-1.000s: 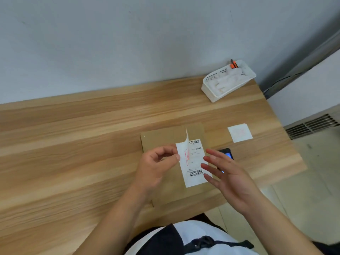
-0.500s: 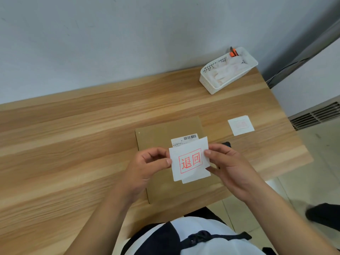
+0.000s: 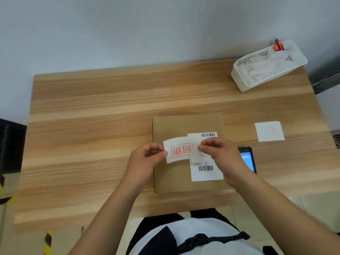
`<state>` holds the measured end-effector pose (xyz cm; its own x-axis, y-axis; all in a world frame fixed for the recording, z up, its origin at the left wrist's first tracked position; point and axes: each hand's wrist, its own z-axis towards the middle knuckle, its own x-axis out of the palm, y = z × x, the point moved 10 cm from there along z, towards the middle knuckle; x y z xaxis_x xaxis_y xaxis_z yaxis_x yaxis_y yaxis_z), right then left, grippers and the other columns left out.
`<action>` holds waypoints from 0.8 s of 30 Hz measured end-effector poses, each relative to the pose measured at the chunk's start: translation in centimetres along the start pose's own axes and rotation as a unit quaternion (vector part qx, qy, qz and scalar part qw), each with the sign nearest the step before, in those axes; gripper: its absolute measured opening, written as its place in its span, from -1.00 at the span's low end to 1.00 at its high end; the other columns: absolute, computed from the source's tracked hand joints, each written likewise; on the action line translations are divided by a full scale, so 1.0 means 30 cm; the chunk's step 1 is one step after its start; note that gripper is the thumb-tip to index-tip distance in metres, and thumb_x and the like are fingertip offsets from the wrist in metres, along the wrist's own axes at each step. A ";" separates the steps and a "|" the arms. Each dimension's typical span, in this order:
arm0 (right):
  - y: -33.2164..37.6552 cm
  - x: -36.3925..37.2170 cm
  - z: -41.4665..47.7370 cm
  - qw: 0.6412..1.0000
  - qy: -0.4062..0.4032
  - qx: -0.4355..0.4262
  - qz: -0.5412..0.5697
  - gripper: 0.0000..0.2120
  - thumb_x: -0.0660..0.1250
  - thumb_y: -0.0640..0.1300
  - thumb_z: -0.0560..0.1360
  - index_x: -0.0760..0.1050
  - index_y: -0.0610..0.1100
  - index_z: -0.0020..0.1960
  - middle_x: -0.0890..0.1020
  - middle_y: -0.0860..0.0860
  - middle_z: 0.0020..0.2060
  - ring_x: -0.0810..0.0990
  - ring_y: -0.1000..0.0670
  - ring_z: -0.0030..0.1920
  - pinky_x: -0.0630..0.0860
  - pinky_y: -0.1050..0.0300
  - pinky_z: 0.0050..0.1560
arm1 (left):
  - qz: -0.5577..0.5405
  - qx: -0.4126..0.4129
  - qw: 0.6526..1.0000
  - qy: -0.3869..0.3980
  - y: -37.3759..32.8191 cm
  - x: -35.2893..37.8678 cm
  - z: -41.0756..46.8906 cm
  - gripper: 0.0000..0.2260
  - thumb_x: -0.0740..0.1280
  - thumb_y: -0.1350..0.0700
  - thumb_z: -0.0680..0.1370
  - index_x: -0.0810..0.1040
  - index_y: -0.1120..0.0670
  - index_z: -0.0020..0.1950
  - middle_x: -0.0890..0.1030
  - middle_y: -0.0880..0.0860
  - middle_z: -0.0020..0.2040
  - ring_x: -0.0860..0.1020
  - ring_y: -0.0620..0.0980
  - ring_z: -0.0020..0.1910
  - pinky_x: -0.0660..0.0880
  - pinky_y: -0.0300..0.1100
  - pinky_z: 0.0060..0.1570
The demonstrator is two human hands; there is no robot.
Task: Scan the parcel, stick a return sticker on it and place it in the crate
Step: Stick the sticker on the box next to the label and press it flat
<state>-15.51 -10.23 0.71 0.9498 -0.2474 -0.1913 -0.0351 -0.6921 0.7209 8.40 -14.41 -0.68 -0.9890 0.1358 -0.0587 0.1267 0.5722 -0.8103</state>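
Observation:
A flat brown cardboard parcel (image 3: 184, 126) lies on the wooden table (image 3: 92, 135), with a white shipping label (image 3: 207, 172) bearing barcodes on its right half. Above the parcel I hold a white return sticker (image 3: 181, 150) with red characters in a red frame. My left hand (image 3: 147, 161) pinches its left edge and my right hand (image 3: 222, 157) pinches its right edge. The sticker is slightly bowed and covers the upper left part of the label. A black handheld scanner (image 3: 248, 159) with a lit screen lies right of the parcel, partly behind my right hand.
A white slotted basket (image 3: 266, 70) with white papers and an orange-tipped tool stands at the back right corner. A stack of white stickers (image 3: 269, 131) lies at the right edge. A dark object (image 3: 11, 146) sits off the table's left side.
The sticker turned from edge-on to face up, with both hands now pinching it. It has shifted left over the parcel. The camera tilted to look more straight down.

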 end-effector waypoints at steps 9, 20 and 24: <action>0.088 0.120 0.188 0.993 -0.012 -0.014 -0.113 -0.88 0.48 -0.28 0.42 0.62 -0.09 -0.21 0.70 -0.07 -0.21 0.63 -0.12 -0.22 0.55 0.02 -0.17 | 0.029 -0.003 0.998 -0.047 -0.039 -0.072 0.155 -0.84 0.46 0.31 0.46 0.60 0.07 -0.21 0.64 0.03 -0.25 0.53 -0.16 -0.37 0.44 -0.35 -0.32; 0.091 0.138 0.265 0.974 -0.072 -0.002 -0.216 -0.78 0.46 -0.20 0.25 0.43 0.00 -0.27 0.62 0.02 -0.30 0.64 -0.13 -0.22 0.59 -0.21 0.07 | 0.145 0.012 0.985 -0.093 -0.064 -0.079 0.236 -0.68 0.48 0.19 0.43 0.49 0.04 0.12 0.60 -0.01 -0.17 0.60 0.05 -0.14 0.53 -0.04 -0.06; 0.102 0.138 0.261 0.966 -0.080 -0.007 -0.247 -0.77 0.45 -0.21 0.29 0.41 0.00 -0.26 0.61 0.04 -0.31 0.68 -0.14 -0.13 0.56 -0.20 0.12 | 0.183 0.030 0.977 -0.103 -0.083 -0.070 0.242 -0.68 0.48 0.17 0.45 0.46 0.03 0.12 0.57 -0.06 -0.20 0.59 0.04 -0.13 0.52 -0.03 -0.03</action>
<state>-14.12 -18.67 -3.09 0.7888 0.0082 -0.6146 0.4154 -0.7441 0.5233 9.62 -21.98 -2.76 -0.8733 0.1533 -0.4624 0.4764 0.4670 -0.7449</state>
